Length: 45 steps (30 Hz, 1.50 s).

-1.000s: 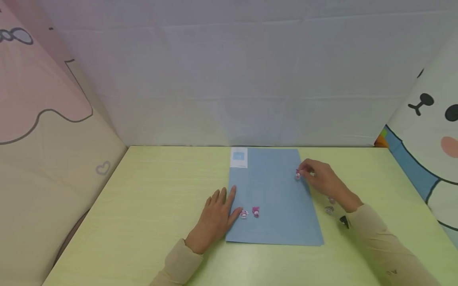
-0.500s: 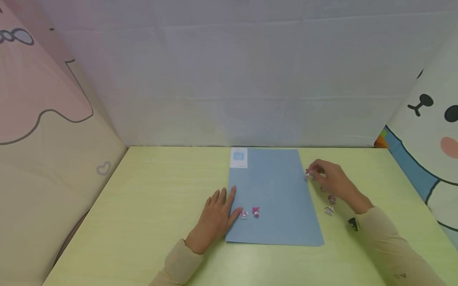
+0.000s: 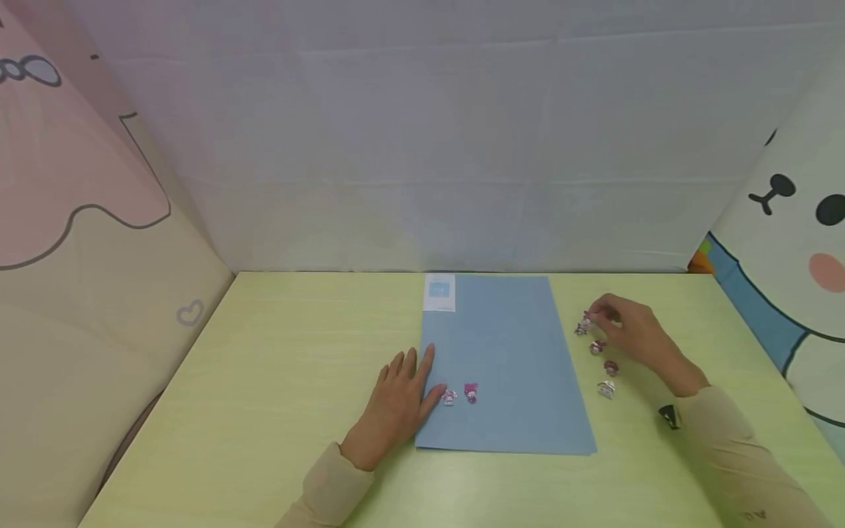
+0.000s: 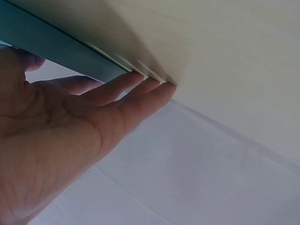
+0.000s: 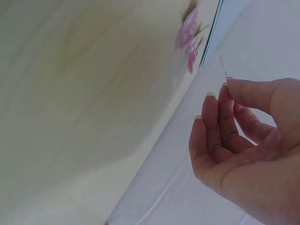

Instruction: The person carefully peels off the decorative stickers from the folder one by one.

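Observation:
My right hand (image 3: 635, 336) is raised over the table to the right of a blue sheet (image 3: 508, 352). Between thumb and index finger it pinches a small pink-and-white character sticker (image 3: 587, 318); in the right wrist view this shows as a thin, nearly edge-on piece. Beneath and nearer lie several similar stickers, among them a pink one (image 3: 597, 347), a darker pink one (image 3: 611, 368) and a whitish one (image 3: 606, 389). My left hand (image 3: 392, 403) rests fingers spread across the sheet's left edge. Its thumb touches a pale pink sticker (image 3: 449, 397), beside a magenta one (image 3: 471, 392).
A white label (image 3: 439, 292) sits at the sheet's far left corner. Near my right sleeve lies a small black piece (image 3: 670, 416). The pale yellow table (image 3: 297, 352) ends at a white cloth wall (image 3: 422, 147), with printed cloths at both sides.
Carrying the sticker, my right hand has moved right, from over the sheet's right edge to above the loose stickers. More of those stickers now show. My left hand has stayed in place.

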{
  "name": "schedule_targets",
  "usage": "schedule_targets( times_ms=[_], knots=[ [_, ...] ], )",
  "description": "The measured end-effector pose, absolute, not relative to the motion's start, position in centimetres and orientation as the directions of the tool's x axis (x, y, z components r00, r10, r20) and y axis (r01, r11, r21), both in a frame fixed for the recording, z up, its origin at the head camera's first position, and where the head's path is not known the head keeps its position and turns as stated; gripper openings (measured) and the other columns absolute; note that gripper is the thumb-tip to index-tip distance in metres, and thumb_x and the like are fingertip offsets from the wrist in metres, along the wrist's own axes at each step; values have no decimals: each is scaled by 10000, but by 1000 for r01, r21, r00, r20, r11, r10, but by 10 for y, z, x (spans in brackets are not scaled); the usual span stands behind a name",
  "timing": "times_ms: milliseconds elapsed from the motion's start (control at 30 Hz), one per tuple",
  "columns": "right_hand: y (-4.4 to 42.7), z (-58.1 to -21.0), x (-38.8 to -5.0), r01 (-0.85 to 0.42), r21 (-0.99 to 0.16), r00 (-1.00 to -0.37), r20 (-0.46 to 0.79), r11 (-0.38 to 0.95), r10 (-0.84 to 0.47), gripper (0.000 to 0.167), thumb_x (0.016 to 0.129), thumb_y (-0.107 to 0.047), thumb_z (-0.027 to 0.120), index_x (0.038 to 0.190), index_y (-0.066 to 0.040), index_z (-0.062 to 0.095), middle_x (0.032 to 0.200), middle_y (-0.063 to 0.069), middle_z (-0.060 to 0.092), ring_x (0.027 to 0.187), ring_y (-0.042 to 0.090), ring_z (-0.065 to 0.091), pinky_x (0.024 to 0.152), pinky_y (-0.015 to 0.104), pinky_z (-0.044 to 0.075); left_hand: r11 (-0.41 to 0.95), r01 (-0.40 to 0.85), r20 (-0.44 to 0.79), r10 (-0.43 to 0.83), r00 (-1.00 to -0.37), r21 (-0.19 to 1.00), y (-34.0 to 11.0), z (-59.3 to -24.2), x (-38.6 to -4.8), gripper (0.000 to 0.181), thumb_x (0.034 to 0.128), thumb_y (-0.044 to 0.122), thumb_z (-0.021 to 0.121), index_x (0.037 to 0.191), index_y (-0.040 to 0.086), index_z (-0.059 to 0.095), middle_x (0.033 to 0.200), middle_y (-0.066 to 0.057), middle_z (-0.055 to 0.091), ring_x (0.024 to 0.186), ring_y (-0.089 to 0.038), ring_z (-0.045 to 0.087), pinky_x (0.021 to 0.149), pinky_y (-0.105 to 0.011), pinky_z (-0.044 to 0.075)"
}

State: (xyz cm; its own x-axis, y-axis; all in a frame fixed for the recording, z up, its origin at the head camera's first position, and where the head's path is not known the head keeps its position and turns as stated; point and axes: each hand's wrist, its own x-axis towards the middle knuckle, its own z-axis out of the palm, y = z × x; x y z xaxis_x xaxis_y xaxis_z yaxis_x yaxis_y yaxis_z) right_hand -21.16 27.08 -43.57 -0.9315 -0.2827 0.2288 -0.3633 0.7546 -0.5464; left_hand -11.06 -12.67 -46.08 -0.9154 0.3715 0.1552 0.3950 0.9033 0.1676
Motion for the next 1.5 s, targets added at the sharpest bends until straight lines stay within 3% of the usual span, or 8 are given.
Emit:
schedule_targets(
  times_ms=[367,933,1500],
  knots=[
    [279,-437,-213,-337,-522,-941,219,783,-259,67,992,-35,656,1004,31,661,934,155,701,913,372,652,781,483,518,902,398,164,373,-913,166,-127,-461,-111,632,1035,377,583,1535,21,437,1398,-289,529,1282,-475,518,1028,-578,466],
    [293,-441,-213,-260,-523,-965,107,812,-240,95,1010,-14,609,1027,75,638,980,244,679,961,437,627,837,577,503,903,405,178,379,-908,144,-127,-464,-112,635,1032,389,587,1528,18,445,1386,-287,539,1272,-473,530,1017,-573,475],
    [296,-445,-213,-296,-466,-952,78,834,-295,112,967,0,655,997,107,646,903,202,677,875,399,640,806,573,511,900,411,190,382,-904,145,-127,-465,-112,629,1031,379,591,1526,17,450,1386,-289,539,1267,-472,532,1014,-570,477]
  ],
)
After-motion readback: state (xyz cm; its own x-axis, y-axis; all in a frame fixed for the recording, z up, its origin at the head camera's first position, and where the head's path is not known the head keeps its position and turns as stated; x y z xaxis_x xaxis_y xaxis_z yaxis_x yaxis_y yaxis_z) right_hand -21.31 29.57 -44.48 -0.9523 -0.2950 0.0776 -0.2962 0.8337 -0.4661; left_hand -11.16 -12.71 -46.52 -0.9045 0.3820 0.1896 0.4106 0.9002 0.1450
